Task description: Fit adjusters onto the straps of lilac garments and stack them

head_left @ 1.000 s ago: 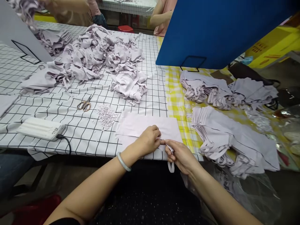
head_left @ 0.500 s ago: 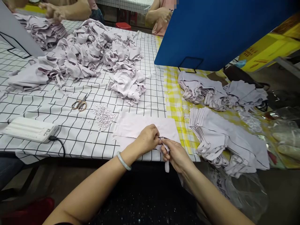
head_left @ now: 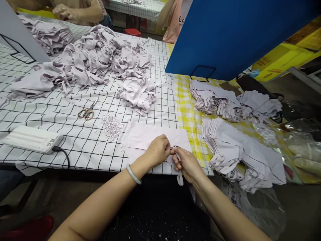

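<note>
Here, the left hand (head_left: 158,151) and the right hand (head_left: 188,163) meet fingertip to fingertip, both pinched closed on a narrow fabric strap (head_left: 180,176). The strap's loose loop hangs just below the right hand, over the near edge of the table (head_left: 75,144). Something small and dark shows between the fingertips, too small to make out. The left hand rests on a flat lilac piece (head_left: 140,135), which spreads out just beyond both hands. Beyond and left of the left hand lie a heap of snippets (head_left: 111,124) and, further on, the scissors (head_left: 86,112). Near the right of the right hand sits a stack of folded pieces (head_left: 240,150).
</note>
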A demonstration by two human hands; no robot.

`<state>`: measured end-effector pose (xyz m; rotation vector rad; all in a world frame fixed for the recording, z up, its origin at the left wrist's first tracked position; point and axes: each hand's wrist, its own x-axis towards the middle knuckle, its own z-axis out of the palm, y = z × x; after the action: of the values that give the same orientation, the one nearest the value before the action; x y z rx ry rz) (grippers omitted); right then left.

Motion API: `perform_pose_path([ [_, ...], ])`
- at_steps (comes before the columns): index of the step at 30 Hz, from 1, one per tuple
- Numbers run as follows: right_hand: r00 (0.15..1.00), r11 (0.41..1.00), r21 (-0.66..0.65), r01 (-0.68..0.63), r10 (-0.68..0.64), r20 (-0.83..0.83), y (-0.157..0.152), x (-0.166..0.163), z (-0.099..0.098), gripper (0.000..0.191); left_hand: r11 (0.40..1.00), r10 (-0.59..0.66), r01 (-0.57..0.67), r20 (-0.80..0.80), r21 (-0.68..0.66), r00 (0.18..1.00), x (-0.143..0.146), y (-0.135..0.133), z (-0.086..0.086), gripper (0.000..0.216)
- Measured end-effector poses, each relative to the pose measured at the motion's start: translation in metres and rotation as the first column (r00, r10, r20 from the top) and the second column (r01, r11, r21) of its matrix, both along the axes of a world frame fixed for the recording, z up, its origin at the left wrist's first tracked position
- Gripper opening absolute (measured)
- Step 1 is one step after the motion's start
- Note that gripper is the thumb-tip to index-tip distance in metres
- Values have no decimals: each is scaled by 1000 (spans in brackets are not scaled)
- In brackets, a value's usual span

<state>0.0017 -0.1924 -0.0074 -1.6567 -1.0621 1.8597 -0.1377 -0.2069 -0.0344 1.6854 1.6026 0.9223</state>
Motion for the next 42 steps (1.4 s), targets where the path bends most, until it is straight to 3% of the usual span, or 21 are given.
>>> perform_pose_path([
  [10, 993, 993, 10, -115, 115, 32, 2, -1, -5, 20, 1000, 4, -4, 11, 9, 1000, 0, -2, -3, 15],
  [13, 989, 988, -38, -146, 146, -5, 0, 4, -1, 21, 997, -75, 75, -1, 25, 997, -7, 0, 2, 15],
  [17, 990, 985, -101, -143, 140, -31, -19, 20, 11, 41, 969, -219, 233, -147, 86, 964, -18, 13, 10, 27],
  [20, 992, 992, -3, -130, 130, 1, -47, 39, 16, 46, 922, -334, 381, -360, 67, 871, -17, 23, 7, 29],
  [23, 982, 977, 138, -164, 149, 119, -75, 56, 10, 44, 916, -343, 400, -494, 11, 799, -11, 24, -3, 46],
  [27, 980, 964, 221, -150, 115, 164, -96, 66, -13, 46, 923, -336, 383, -534, -26, 776, -3, 23, -12, 56],
  [31, 995, 933, 357, -48, 13, 100, -102, 70, -37, 46, 910, -396, 404, -484, -92, 780, -8, 32, -3, 57],
  [33, 977, 837, 546, 36, -145, 157, -107, 78, -42, 45, 926, -359, 376, -396, -37, 845, -24, 27, 9, 54],
  [34, 953, 747, 665, 28, -220, 207, -109, 83, -42, 44, 951, -276, 307, -332, 45, 902, -36, 17, 17, 50],
  [35, 928, 633, 773, -39, -264, 263, -110, 87, -41, 42, 972, -148, 188, -252, 140, 956, -48, 1, 24, 44],
  [37, 900, 362, 885, -292, -210, 383, -106, 88, -35, 38, 962, 136, -112, -82, 248, 987, -69, -49, 34, 30],
  [38, 887, 213, 885, -414, -122, 445, -101, 83, -32, 39, 958, 232, -220, -47, 184, 972, -76, -79, 36, 27],
  [40, 824, -52, 829, -557, 89, 559, -87, 59, -25, 45, 964, 222, -232, -88, -127, 971, -81, -139, 31, 38],
  [41, 775, -148, 794, -589, 173, 608, -78, 41, -22, 48, 938, 209, -240, -143, -251, 967, -80, -164, 24, 38],
  [42, 722, -216, 757, -617, 228, 653, -69, 22, -19, 49, 912, 253, -307, -218, -270, 943, -76, -183, 16, 31],
])
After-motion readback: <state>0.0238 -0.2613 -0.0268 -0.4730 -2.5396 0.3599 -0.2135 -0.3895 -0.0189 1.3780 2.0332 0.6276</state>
